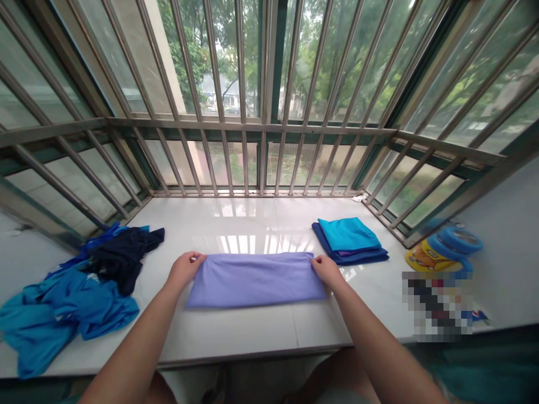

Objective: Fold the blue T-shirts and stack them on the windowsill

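Note:
A lavender cloth, folded into a long flat rectangle, lies across the white tiled sill in front of me. My left hand pinches its far left corner between thumb and fingers. At the far right corner, my right hand grips the fabric the same way. The cloth is stretched straight between both hands, with its near edge resting on the surface. Just beyond my right hand sits a stack of folded clothes, bright blue on top, with purple and dark blue layers beneath.
Crumpled blue and navy clothes are heaped at the left. A yellow container with a blue lid stands at the right wall, behind a pixelated patch. Metal window bars enclose the far side. The sill's front edge runs close to me.

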`<control>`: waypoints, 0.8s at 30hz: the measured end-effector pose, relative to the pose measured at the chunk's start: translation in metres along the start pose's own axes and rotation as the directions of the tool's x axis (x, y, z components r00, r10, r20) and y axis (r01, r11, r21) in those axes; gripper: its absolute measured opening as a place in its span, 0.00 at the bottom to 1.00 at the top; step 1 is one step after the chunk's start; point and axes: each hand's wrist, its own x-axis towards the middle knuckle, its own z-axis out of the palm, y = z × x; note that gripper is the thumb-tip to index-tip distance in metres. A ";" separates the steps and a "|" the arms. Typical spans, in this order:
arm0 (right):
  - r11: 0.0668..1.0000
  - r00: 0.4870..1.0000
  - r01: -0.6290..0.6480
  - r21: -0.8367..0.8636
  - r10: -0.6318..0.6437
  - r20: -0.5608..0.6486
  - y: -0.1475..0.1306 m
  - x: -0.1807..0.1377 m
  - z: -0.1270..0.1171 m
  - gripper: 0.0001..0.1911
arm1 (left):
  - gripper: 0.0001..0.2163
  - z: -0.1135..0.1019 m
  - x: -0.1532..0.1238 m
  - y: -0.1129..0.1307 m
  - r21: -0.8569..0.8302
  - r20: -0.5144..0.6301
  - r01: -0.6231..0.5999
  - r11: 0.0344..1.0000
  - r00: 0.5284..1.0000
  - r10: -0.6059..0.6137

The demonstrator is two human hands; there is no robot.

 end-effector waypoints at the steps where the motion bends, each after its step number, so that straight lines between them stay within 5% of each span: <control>1: 1.000 1.000 -0.008 -0.021 0.008 0.001 0.001 0.002 -0.001 0.14 | 0.17 0.000 0.004 0.002 0.007 -0.005 -0.003 1.000 1.000 0.003; 5: 0.993 0.999 0.007 -0.115 -0.012 -0.049 0.002 0.000 -0.004 0.12 | 0.16 0.006 0.016 0.006 0.083 -0.008 -0.035 0.996 0.999 0.035; 9: 0.956 0.967 0.212 -0.201 -0.235 -0.096 -0.006 -0.006 0.000 0.23 | 0.23 0.008 0.018 0.009 0.167 0.060 -0.121 0.978 0.992 0.112; 13: 0.883 0.921 0.387 -0.267 -0.387 0.055 -0.017 -0.002 0.004 0.26 | 0.18 0.000 0.019 0.018 0.212 0.238 -0.203 0.956 0.960 0.151; 17: 0.838 0.891 0.453 -0.305 -0.418 0.174 -0.029 0.007 -0.009 0.12 | 0.10 -0.016 0.018 0.035 0.253 0.332 -0.254 0.933 0.929 0.163; 21: 0.792 0.844 0.532 -0.298 -0.522 0.119 -0.034 -0.002 -0.047 0.13 | 0.12 -0.045 -0.001 0.049 0.222 0.281 -0.326 0.919 0.924 0.260; 24: 0.712 0.723 0.651 -0.263 -0.687 -0.071 -0.021 -0.025 -0.073 0.14 | 0.13 -0.064 -0.032 0.044 0.174 0.149 -0.452 0.875 0.890 0.430</control>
